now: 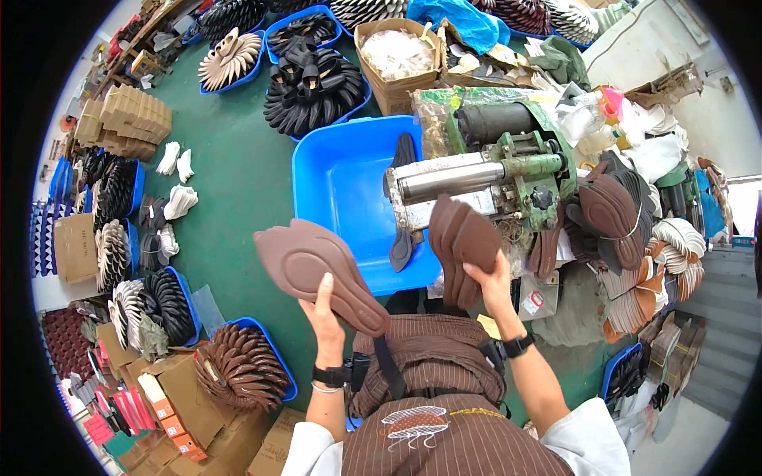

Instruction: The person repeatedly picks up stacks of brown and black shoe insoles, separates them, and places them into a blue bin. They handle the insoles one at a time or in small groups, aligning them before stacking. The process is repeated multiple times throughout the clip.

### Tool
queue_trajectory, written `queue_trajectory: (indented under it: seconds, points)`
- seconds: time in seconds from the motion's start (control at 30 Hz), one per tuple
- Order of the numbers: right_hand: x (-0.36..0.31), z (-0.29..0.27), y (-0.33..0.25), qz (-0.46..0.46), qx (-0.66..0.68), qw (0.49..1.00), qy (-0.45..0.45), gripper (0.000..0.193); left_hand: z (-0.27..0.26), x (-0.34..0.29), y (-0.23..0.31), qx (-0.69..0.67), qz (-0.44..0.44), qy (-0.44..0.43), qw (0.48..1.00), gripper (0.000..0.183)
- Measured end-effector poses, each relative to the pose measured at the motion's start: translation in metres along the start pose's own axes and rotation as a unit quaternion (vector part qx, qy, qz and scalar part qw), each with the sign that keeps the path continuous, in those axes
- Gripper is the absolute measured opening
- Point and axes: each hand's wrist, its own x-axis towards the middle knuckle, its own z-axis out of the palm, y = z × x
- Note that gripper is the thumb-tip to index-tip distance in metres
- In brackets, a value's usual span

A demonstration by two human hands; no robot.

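Observation:
A brown shoe insole (317, 266) with a raised oval outline lies across my left hand (323, 317), the thumb pressed on its face. My right hand (490, 285) grips a small stack of brown insoles (463, 254), fanned slightly apart. Just ahead of both hands stands a green roller machine (532, 170) with a shiny metal roller (452, 181). A blue plastic tub (337, 174) sits beneath and left of the rollers. One dark insole (402, 250) shows partly under the machine, at the tub's right side.
Tied bundles of brown and black insoles (611, 214) are piled right of the machine. A cardboard box (397, 63) of white material stands behind the tub. Blue tubs of black soles (313, 91) and brown soles (242, 366) stand on the green floor, with stacked cartons (123, 119) at left.

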Motion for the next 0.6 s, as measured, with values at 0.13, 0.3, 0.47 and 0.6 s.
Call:
queue_trajectory:
  seconds: [0.13, 0.3, 0.47, 0.6]
  points:
    - [0.007, 0.007, -0.027, -0.044, 0.023, 0.998, 0.027, 0.044, -0.013, 0.001, 0.011, -0.015, 0.0, 0.002, 1.0, 0.047]
    - [-0.031, 0.001, 0.003, -0.029, 0.028, 0.999, 0.034, 0.047, -0.018, 0.001, 0.005, 0.006, 0.01, 0.004, 1.0, 0.05]
    - [0.007, 0.015, 0.0, -0.044, -0.03, 0.998, 0.018, 0.039, -0.006, -0.006, 0.005, 0.0, -0.015, -0.015, 1.0, 0.051]
    - [-0.005, 0.02, -0.023, -0.073, -0.016, 0.996, 0.04, 0.039, -0.007, -0.009, 0.008, -0.033, -0.026, -0.015, 0.999, 0.052]
